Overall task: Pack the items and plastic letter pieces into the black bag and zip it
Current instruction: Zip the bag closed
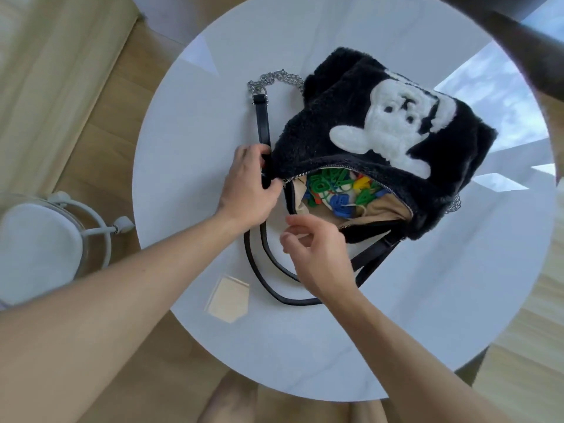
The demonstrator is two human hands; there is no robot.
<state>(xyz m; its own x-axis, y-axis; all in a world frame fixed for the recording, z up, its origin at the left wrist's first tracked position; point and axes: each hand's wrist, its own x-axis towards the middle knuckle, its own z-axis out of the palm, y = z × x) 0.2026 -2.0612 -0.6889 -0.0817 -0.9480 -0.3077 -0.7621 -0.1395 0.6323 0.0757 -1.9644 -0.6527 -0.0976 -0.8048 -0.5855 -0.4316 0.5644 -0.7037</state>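
Black bag (320, 129): fluffy pile fabric with a white fleece cartoon-face patch (393, 126) on the upward side. It lies flat on the round white bench (244, 56), a little toward 1 o'clock of the bench centre, mouth facing 6 o'clock. Zip (308, 169) undone, mouth gaping, beige lining (381, 209) exposed. Contents: a heap of plastic letter pieces (338, 190) in green, blue, yellow and red, all within the lining; individual letters not legible. Black strap (262, 117) runs from the bag's 9 o'clock corner toward 12 o'clock, where it joins a silver chain (274, 77); a second strap loop trails toward 6 o'clock under the right hand. Left hand (247, 187) is at the bag's 9 o'clock corner, fingers (268, 190) curled and clamped on the bag where strap and zip end meet. Right hand (317, 257) hovers just at 6 o'clock of the mouth, fingers (293, 236) loosely bent and apart, nothing between them, not touching the bag. Beige flat card (229, 297) lies on the bench at 7 o'clock, well apart from the bag. White stool (33, 239) stands on the wooden floor at 9 o'clock, off the bench.
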